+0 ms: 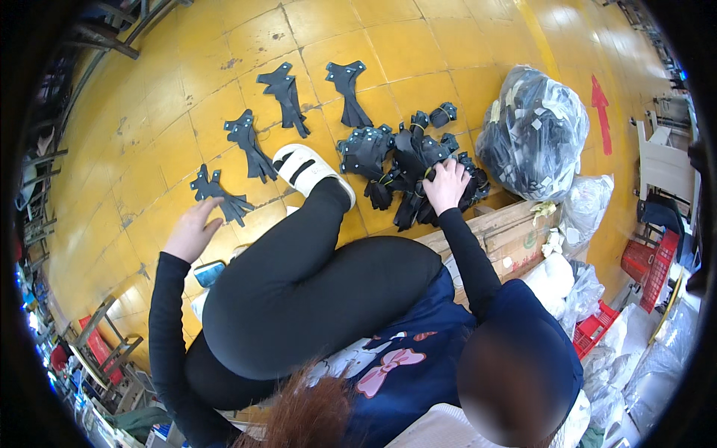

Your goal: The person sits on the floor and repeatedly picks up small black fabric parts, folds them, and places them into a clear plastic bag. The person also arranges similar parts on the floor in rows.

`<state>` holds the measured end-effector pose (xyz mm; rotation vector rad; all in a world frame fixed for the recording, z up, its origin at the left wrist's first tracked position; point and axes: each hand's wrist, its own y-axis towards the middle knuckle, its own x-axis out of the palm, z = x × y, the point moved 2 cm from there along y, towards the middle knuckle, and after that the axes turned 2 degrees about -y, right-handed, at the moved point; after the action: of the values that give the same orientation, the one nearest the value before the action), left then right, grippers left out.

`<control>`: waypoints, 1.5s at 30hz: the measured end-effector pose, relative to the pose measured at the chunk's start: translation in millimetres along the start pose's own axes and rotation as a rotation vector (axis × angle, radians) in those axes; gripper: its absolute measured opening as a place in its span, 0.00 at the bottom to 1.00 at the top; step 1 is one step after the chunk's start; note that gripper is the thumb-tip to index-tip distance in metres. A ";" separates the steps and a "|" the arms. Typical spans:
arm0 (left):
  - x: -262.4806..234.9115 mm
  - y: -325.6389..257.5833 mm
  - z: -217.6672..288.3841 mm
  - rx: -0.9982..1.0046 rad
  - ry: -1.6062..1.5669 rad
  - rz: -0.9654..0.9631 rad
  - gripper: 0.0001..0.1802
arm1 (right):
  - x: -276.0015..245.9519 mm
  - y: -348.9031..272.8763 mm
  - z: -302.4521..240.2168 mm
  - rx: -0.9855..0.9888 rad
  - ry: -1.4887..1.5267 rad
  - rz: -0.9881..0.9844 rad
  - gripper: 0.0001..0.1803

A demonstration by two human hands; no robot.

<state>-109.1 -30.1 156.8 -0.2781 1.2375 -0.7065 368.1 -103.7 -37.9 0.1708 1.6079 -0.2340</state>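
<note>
I sit on a yellow tiled floor [149,112] with one leg stretched out. My left hand [193,231] is flat with fingers apart, its fingertips just short of a small stack of black cut fabric pieces [220,196]. Three more such stacks [250,142] [285,93] [348,89] lie in an arc farther out. My right hand [446,185] reaches forward with its fingers curled into a heap of tied black bundles [399,160] and grips one of them.
A white sandal [306,168] on my foot lies between stacks and heap. A full clear plastic bag [534,131] stands at the right, with a cardboard box [511,235] near it. A phone [209,272] lies by my thigh. Red baskets [646,265] are at the far right, metal racks [104,340] at the left.
</note>
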 end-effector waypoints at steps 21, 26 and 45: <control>-18.6 -178.7 25.4 -0.220 -0.379 0.244 0.26 | 62.9 -12.4 -95.0 0.183 0.350 -0.453 0.51; 34.2 -226.8 -9.8 -0.346 -0.384 0.194 0.26 | 86.4 -6.2 -89.9 0.292 0.483 -0.382 0.42; 28.1 -164.4 -2.2 0.231 -0.972 0.985 0.26 | -240.8 61.7 -300.9 -0.398 1.678 -0.846 0.28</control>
<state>-162.7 -172.1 226.1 0.1900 0.2438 0.1789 105.3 40.5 212.0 -0.8917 3.2856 -0.4536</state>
